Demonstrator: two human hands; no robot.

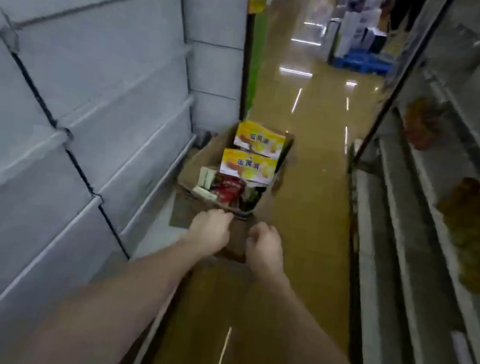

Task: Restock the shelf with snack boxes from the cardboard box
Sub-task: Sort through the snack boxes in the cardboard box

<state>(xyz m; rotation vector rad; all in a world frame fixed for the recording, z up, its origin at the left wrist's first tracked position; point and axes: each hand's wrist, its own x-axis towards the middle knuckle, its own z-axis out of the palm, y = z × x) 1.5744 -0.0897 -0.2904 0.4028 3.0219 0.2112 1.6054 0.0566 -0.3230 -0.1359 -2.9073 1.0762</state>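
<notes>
- Head view, centre of frame: an open brown cardboard box [204,160] sits on the glossy tan aisle floor [303,192], close against the grey shelving [73,90] on the left.
- Both hands grasp its near rim, the left hand [210,229] and right hand [264,244] curled over the flap.
- Two yellow snack boxes [249,166] stand upright inside, behind smaller red and white packets [221,188].
- Snack boxes look light and stiff, easily dented; best taken by the side edges.
- Polished floor should let the carton slide.
- Sparsely stocked metal shelves [454,186] fill the right.

Dim and motion-blurred, with ceiling-light glare streaking the glossy floor [303,192] and wide-angle bending at edges.
</notes>
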